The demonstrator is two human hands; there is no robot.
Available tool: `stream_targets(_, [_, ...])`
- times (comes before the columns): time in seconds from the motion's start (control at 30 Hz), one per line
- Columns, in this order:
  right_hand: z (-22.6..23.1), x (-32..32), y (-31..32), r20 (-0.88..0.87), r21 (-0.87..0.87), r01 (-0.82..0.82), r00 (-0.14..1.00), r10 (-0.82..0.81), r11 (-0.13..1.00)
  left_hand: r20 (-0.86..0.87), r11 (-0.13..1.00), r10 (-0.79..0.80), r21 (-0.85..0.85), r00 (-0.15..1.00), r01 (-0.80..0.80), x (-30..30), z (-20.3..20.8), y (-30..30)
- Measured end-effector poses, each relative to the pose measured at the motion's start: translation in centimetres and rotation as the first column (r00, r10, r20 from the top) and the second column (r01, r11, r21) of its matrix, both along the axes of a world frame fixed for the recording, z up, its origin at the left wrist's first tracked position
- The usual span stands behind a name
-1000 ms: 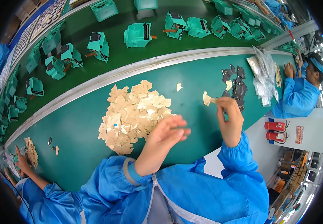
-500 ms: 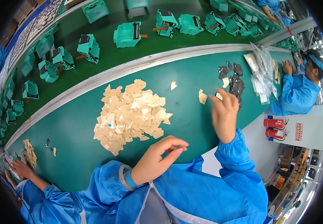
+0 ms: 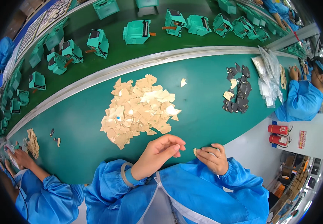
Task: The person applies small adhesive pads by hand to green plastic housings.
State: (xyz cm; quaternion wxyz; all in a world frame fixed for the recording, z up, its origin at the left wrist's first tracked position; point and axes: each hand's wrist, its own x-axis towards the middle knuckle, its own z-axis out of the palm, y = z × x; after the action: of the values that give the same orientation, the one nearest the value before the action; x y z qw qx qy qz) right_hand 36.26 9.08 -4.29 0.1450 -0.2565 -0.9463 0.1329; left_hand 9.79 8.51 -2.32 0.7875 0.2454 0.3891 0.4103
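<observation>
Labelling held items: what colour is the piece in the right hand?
The piece is pale tan, best seen in the head view.

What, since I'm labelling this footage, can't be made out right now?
All in the head view:
- The cream piece in the right hand: mostly hidden by fingers.
- Left hand: its palm is hidden by curled fingers and thumb.
- Cream pile: upper pieces cover lower ones.
- Co-worker's hand at left: too small to tell its grip.
</observation>
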Motion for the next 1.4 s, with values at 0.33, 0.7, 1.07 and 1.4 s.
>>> stream_targets(0.33, [4.5,-8.7,7.7,-0.485,0.212,-0.272,0.804,0.343,0.939,0.093,0.986,-0.163,-0.025,0.982,0.166,-3.2,1.3,1.0])
stream_targets(0.7, [4.1,-12.7,9.4,-0.579,0.243,-0.364,0.689,0.436,0.899,0.237,0.999,0.024,-0.043,0.971,-0.014,-5.5,1.1,0.5])
stream_targets(1.07, [4.5,-14.6,8.0,-0.471,-0.376,-0.132,0.879,-0.067,0.917,-0.548,0.769,0.536,0.630,0.643,-0.105,-3.9,1.4,0.2])
stream_targets(1.4, [4.8,-14.8,8.0,-0.408,-0.360,-0.087,0.910,-0.072,0.929,-0.592,0.765,0.549,0.640,0.590,-0.070,-3.8,1.5,0.2])
